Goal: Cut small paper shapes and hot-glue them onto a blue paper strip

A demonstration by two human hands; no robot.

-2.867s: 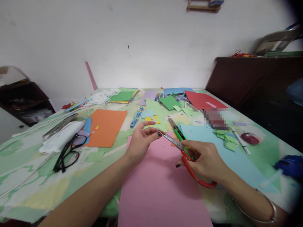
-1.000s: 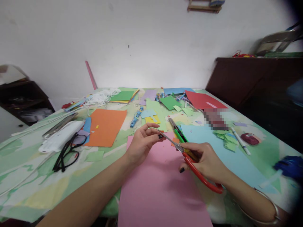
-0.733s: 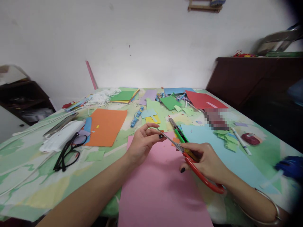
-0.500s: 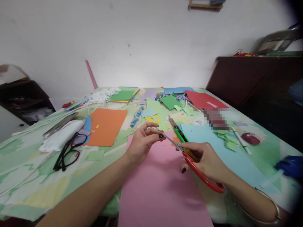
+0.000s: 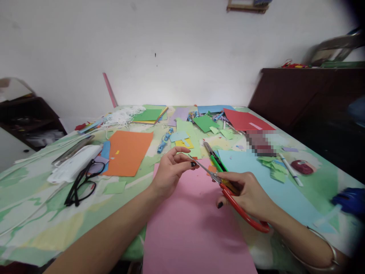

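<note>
Red-handled scissors point(image 5: 242, 209) are held in my right hand point(image 5: 251, 192), their blades pointing up and left to the fingertips of my left hand point(image 5: 171, 169). The left thumb and fingers are pinched together at the blade tips; whatever lies between them is too small to make out. Below both hands lies a pink sheet point(image 5: 194, 228). A green box cutter point(image 5: 216, 158) rests just beyond the scissors, beside a small orange scrap point(image 5: 211, 169).
Black glasses point(image 5: 82, 184), a white case point(image 5: 75, 163) and an orange sheet point(image 5: 129, 152) lie on the left. A light blue sheet point(image 5: 256, 171), a white marker point(image 5: 291, 170), green scraps point(image 5: 275, 169) and a blue object point(image 5: 349, 199) are on the right.
Almost nothing differs. The right thumb and the scissors' red handle have shifted very slightly left, while my left hand stays at the blade tips.
</note>
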